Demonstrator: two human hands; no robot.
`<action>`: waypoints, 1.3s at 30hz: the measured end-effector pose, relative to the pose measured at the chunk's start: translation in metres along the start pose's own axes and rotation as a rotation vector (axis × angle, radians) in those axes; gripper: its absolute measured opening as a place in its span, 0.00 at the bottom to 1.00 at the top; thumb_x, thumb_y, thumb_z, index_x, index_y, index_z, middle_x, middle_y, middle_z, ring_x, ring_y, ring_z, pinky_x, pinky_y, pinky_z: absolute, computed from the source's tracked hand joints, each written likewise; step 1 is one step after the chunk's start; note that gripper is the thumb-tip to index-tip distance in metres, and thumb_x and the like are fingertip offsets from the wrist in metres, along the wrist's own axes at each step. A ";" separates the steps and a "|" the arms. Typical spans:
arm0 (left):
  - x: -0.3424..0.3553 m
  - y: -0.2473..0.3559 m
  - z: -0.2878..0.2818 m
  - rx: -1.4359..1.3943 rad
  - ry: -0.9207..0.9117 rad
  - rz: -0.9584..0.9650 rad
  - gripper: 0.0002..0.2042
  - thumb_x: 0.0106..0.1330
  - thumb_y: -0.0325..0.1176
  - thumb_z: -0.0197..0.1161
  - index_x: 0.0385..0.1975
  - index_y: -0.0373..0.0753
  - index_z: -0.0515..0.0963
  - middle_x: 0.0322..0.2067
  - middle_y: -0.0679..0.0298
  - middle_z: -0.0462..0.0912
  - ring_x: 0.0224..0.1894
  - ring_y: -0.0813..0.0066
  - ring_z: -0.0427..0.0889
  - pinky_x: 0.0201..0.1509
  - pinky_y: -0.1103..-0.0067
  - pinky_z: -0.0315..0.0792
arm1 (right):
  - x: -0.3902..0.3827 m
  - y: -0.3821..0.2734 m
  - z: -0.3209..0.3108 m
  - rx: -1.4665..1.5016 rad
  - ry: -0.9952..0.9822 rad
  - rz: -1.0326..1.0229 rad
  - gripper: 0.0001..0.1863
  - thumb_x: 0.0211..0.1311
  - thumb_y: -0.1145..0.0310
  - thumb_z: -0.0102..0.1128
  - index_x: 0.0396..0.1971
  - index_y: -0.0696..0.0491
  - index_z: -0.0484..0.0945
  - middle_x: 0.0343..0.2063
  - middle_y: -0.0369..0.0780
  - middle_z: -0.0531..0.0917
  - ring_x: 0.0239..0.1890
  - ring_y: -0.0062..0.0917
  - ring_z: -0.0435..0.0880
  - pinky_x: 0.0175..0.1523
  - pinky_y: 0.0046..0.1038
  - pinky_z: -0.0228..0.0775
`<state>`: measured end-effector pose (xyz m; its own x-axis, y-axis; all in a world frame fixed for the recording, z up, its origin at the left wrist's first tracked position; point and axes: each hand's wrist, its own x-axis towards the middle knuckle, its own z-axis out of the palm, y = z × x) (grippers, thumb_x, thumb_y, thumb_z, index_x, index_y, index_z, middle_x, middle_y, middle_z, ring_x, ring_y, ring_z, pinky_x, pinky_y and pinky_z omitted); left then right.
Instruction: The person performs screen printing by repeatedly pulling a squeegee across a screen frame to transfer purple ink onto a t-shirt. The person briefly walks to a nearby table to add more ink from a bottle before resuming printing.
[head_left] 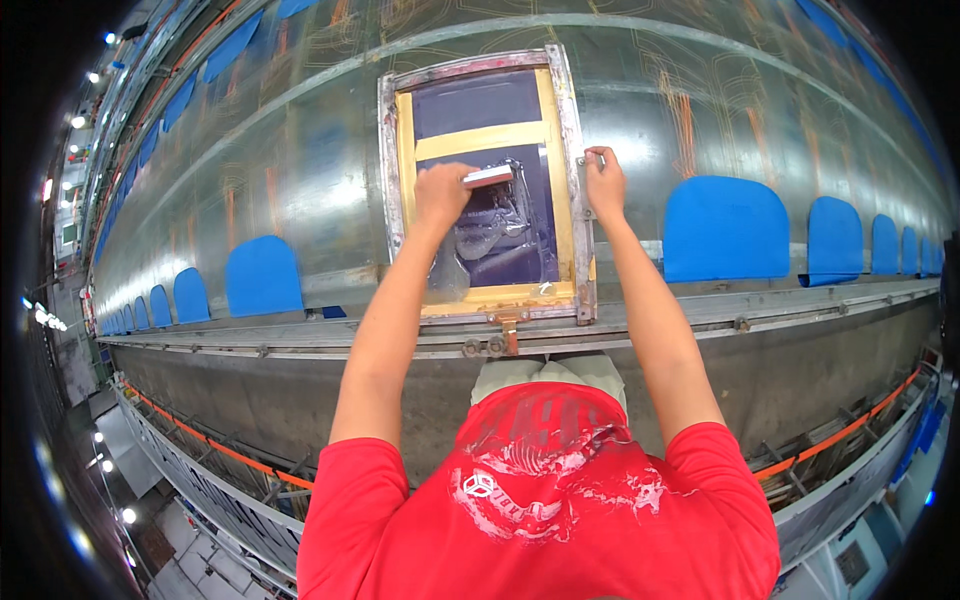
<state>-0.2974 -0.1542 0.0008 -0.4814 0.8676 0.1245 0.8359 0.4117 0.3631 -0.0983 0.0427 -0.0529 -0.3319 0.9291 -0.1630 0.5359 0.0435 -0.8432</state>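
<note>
Blue flaps (727, 230) flank the frame's centre, where my left forearm (390, 315) crosses the screen (478, 105); left hand (440, 195) clasps a squeegee (489, 177), right hand (605, 184) curls, hold unclear.

A printing workshop or factory hall is suggested by the long, shiny desk (335, 190), edged with a metal rail (700, 322) and stretched far to both sides. Matching blue pieces (727, 230) are laid along it in a row, and a paint-stained frame (566, 125) is set on it. Many bright lamps (129, 516) are seen at the left.
</note>
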 end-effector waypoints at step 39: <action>-0.280 -0.463 -0.270 -0.286 0.026 -0.562 0.13 0.53 0.30 0.70 0.40 0.41 0.83 0.28 0.56 0.84 0.30 0.66 0.82 0.37 0.73 0.73 | -0.256 -0.279 0.453 0.270 -0.041 -0.105 0.09 0.68 0.64 0.53 0.42 0.50 0.77 0.18 0.46 0.79 0.24 0.43 0.80 0.35 0.41 0.69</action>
<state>-0.6210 -0.6631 0.0466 -0.8360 0.5317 -0.1357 0.3516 0.7088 0.6115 -0.5143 -0.3739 -0.0080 -0.4083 0.9090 -0.0833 0.2723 0.0341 -0.9616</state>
